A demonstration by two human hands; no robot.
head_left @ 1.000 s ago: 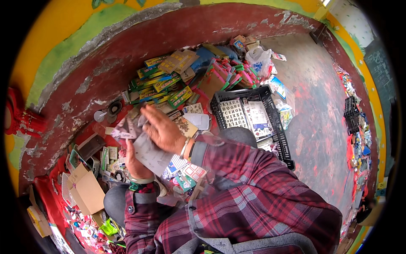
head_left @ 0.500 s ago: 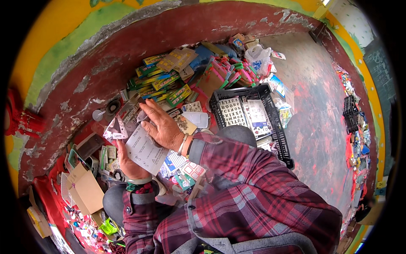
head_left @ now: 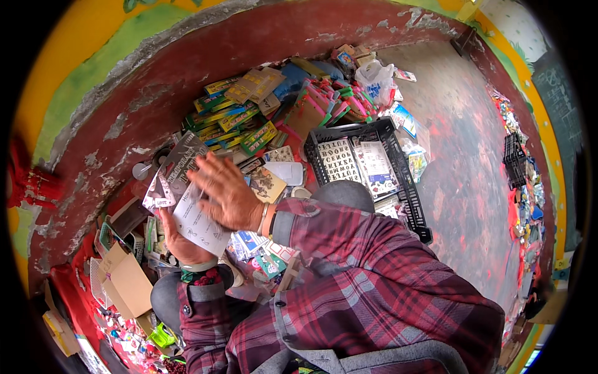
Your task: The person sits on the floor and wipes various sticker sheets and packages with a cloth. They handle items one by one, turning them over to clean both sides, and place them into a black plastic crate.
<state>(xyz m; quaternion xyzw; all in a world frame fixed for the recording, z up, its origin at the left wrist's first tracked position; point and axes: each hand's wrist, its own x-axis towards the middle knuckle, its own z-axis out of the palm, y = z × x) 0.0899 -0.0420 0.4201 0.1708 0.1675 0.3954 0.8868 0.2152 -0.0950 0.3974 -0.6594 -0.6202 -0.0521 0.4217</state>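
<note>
My left hand (head_left: 187,246) grips the lower left edge of a temporary tattoo sheet (head_left: 198,225), its fingers mostly behind it. The sheet is grey at the top, white below with small print and line drawings, and has a pink and white picture at its left edge. Over its right side lies my right hand (head_left: 227,193), fingers spread and smeared by motion. Anything under that palm is hidden. Beneath both hands, several colourful printed cards (head_left: 271,265) are scattered.
To the right, a black plastic crate (head_left: 411,187) holds stencil and sticker sheets. Green and yellow boxes (head_left: 258,138) and pink and green items (head_left: 339,103) are heaped ahead by the red wall (head_left: 261,37). An open cardboard box (head_left: 128,280) stands at the left.
My right hand has moved slightly left and down across the sheet, uncovering more of its grey top. A greyish cloth-like piece by its fingers earlier is no longer visible.
</note>
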